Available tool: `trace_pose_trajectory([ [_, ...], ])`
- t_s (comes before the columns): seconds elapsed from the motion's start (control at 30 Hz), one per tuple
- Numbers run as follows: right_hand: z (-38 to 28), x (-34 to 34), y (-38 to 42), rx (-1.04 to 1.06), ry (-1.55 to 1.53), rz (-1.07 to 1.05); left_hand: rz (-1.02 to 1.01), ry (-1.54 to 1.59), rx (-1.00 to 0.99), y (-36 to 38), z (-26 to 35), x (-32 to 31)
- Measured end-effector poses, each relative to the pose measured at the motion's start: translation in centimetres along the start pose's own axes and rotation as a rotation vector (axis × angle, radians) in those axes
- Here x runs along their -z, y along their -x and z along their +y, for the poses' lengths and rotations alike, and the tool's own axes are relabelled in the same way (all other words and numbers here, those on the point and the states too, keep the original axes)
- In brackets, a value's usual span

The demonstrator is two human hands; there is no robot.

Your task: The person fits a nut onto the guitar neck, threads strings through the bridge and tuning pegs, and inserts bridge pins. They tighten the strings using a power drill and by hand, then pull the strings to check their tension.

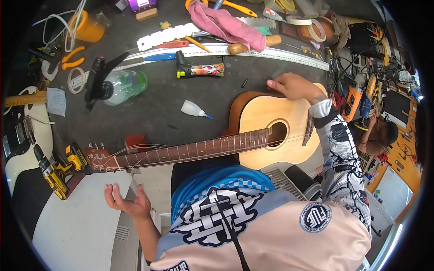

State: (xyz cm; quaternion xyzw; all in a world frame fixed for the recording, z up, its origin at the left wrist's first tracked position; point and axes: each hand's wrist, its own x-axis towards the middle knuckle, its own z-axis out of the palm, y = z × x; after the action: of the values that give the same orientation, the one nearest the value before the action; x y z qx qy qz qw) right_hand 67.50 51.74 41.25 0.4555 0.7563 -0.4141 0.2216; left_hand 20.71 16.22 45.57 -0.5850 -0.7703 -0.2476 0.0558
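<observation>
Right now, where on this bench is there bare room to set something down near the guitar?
Bare bench lies between the green bottle, the small glue bottle and the guitar neck. A smaller patch sits between the ruler and the guitar body, beside the right hand. The far edge around the pink cloth is crowded with tools.

guitar: we see a natural-wood acoustic guitar (271,131) lying face up
place: on the dark workbench (158,113), headstock overhanging its edge

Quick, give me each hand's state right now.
Left hand: open, empty, below the guitar neck.
Right hand: resting on the guitar body edge, fingers curled.
</observation>
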Motion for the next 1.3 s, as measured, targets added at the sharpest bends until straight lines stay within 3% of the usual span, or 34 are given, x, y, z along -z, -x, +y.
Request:
trace_pose_trajectory([
  [0.03,-0.6,0.6,0.2,-0.017,0.016,-0.052,-0.047,0.005,-0.149,-2.3,1.5,0.1],
  [0.13,-0.4,0.7,-0.1,-0.038,0.055,-0.162,-0.414,-0.152,-0.252,-6.8,2.3,0.5],
  [0.27,0.1,0.3,0.8,0.069,0.061,-0.101,-0.662,-0.152,-0.175,-8.0,-0.6,0.1],
  [0.7,-3.6,0.5,4.9,0.018,0.050,0.099,-0.584,-0.014,-0.167,-7.9,-2.3,-0.5],
  [1.3,-6.4,0.4,8.2,-0.168,0.071,0.214,-0.574,-0.181,-0.456,-6.6,-5.9,0.3],
])
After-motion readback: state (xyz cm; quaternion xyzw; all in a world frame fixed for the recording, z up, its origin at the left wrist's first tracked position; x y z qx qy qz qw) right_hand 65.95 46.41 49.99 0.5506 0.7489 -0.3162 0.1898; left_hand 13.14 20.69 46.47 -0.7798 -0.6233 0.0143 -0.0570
